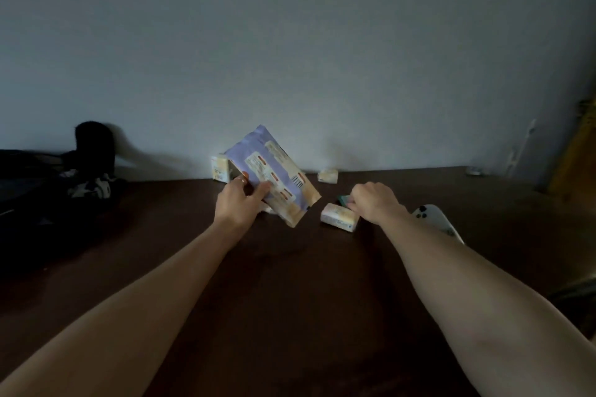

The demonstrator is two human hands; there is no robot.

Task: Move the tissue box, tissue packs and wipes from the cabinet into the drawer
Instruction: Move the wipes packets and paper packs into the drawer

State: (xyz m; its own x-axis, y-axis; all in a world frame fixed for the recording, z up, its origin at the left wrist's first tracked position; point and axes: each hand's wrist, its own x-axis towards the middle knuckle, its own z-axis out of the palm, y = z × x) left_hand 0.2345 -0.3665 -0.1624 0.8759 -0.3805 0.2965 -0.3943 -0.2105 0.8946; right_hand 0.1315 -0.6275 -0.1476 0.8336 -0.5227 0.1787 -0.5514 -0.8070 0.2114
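Left hand [238, 203] gripping tilted wipes pack [274, 176], barcode label print unreadable; right hand [374, 201] pinching green item [343, 200].

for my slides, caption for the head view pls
Left hand lifts a wipes pack off the cabinet top; right hand grips something green.

Head-worn view, forward and downward

On the cabinet top [290, 284], one tissue pack [339, 217] lies centre; two packs [328, 176] sit behind by the wall
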